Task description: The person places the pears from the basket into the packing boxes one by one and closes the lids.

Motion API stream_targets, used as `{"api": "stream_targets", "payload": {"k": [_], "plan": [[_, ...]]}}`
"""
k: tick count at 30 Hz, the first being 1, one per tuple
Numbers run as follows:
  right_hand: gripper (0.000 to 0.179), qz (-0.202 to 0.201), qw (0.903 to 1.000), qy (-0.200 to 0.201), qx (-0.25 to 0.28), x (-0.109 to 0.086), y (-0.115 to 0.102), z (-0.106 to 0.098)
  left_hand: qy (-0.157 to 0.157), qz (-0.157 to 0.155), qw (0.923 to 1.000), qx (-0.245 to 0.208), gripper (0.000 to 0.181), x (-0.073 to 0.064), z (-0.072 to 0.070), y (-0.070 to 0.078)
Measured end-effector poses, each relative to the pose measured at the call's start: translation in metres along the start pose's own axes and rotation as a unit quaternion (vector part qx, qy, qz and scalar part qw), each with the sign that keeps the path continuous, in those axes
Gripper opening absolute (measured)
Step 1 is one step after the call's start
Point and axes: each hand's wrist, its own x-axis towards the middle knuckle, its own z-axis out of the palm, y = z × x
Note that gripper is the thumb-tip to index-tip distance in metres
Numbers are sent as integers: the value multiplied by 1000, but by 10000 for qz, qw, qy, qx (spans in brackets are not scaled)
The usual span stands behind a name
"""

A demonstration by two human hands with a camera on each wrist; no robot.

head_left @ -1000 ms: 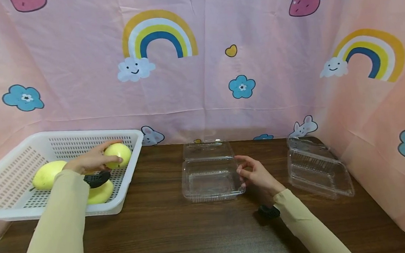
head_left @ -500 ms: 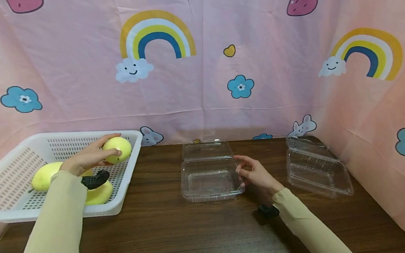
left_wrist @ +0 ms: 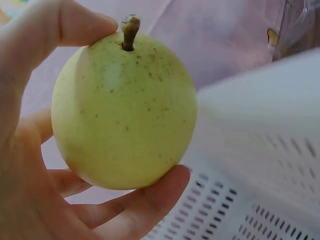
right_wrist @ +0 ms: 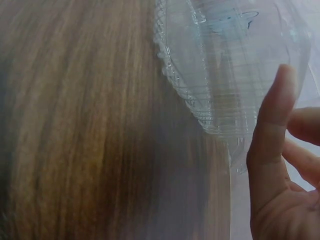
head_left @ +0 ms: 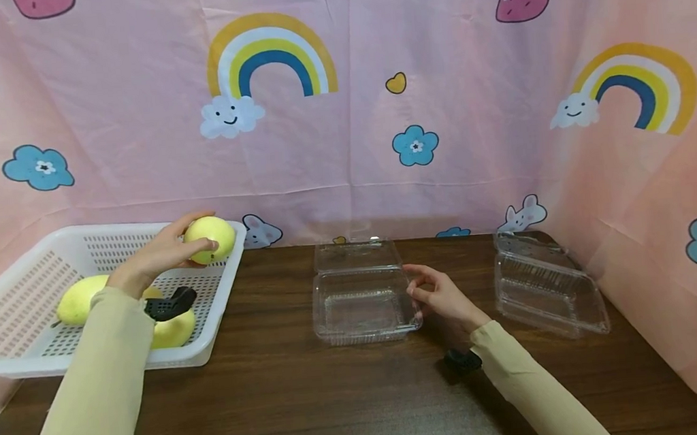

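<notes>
My left hand (head_left: 154, 259) grips a yellow-green pear (head_left: 217, 236) over the right side of a white basket (head_left: 224, 292). The left wrist view shows the thumb near the pear's brown stem (left_wrist: 131, 31), with fingers curled beneath its speckled skin. Further pears, one at the left (head_left: 78, 301) and one at the front (head_left: 176, 331), lie in the basket, partly hidden by my arm. At mid-table a clear plastic clamshell box (head_left: 361, 305) stands with its lid raised. My right hand (head_left: 444, 300) pinches its right edge, thumb in front in the right wrist view (right_wrist: 272, 130).
A second clear clamshell box (head_left: 547, 290), also with its lid up, stands angled at the right near the side curtain. A pink printed curtain (head_left: 344, 163) hangs along the back and sides of the dark wooden table (head_left: 314, 404).
My left hand has lifted the pear from inside the basket up and slightly right, to about rim height. The right hand and the box have stayed in place.
</notes>
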Motion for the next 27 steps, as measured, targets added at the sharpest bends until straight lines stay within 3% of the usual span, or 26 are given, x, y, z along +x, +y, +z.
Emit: {"api": "stream_targets", "payload": {"k": [5, 10, 17, 27], "plan": [[49, 36, 10000, 16, -13, 0, -1, 0, 119, 117, 9995, 279, 78, 1, 5, 15], [49, 64, 10000, 21, -28, 1, -2, 1, 136, 164, 9996, 198, 78, 1, 10, 24], [50, 55, 10000, 12, -35, 1, -1, 0, 85, 236, 9997, 37, 77, 1, 16, 29], [49, -32, 10000, -22, -69, 0, 0, -1, 10, 210, 9988, 433, 76, 3, 31, 35]]}}
